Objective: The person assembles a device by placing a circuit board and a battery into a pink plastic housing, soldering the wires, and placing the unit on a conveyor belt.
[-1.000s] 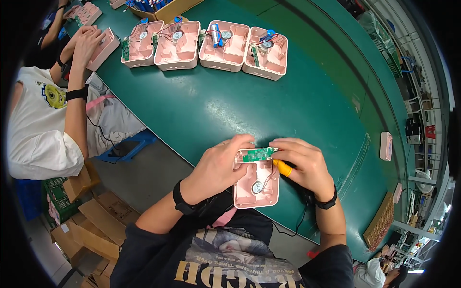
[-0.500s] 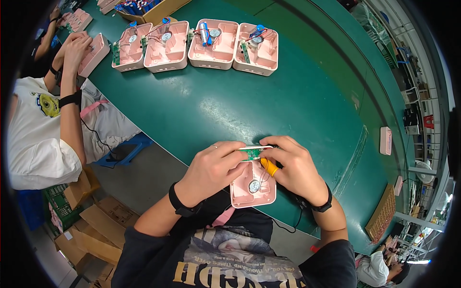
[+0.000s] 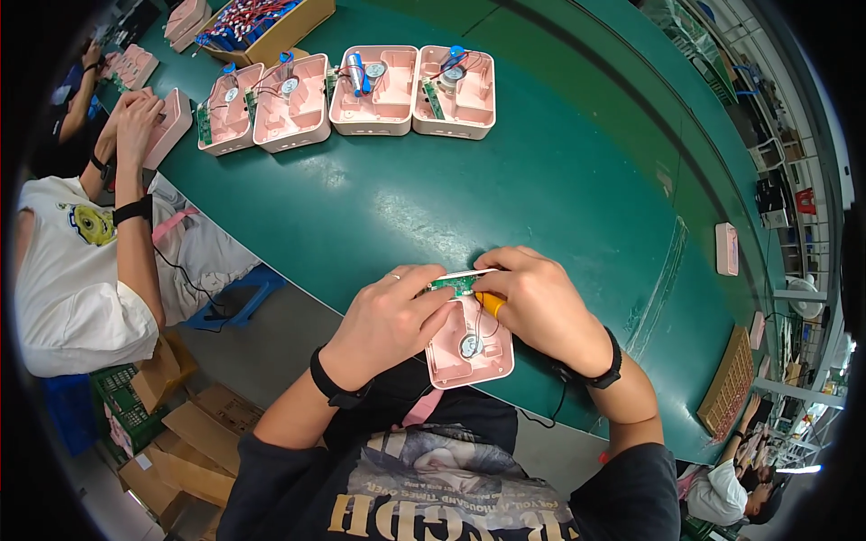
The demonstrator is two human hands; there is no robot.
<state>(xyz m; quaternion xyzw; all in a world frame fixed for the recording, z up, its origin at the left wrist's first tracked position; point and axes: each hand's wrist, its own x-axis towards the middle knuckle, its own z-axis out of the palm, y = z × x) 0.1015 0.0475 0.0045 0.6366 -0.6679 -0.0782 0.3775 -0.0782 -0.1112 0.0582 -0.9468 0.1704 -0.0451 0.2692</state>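
Note:
Close to my body, a pink plastic housing (image 3: 492, 367) lies at the table's near edge with its inside facing up. A round silver speaker (image 3: 471, 346) with thin dark wires sits in it. At the housing's far wall is a small green circuit board (image 3: 454, 285). My left hand (image 3: 383, 311) pinches the board's left end, fingers and thumb closed at the wall. My right hand (image 3: 548, 299) is closed on the board's right end, and a yellow finger cot (image 3: 491, 303) covers one of its fingertips. Fingers partly hide the board and how it sits against the wall.
Several open pink housings (image 3: 374, 115) with boards, blue cells and speakers stand in a row at the far side of the green table (image 3: 379, 198). Behind them is a cardboard box (image 3: 302, 25) of blue cells. A co-worker (image 3: 81, 261) handles another housing at left.
My view has shifted slightly, so the row of housings appears lower and further left. Both hands stay at the board, with the right fingers moved a little along the far wall.

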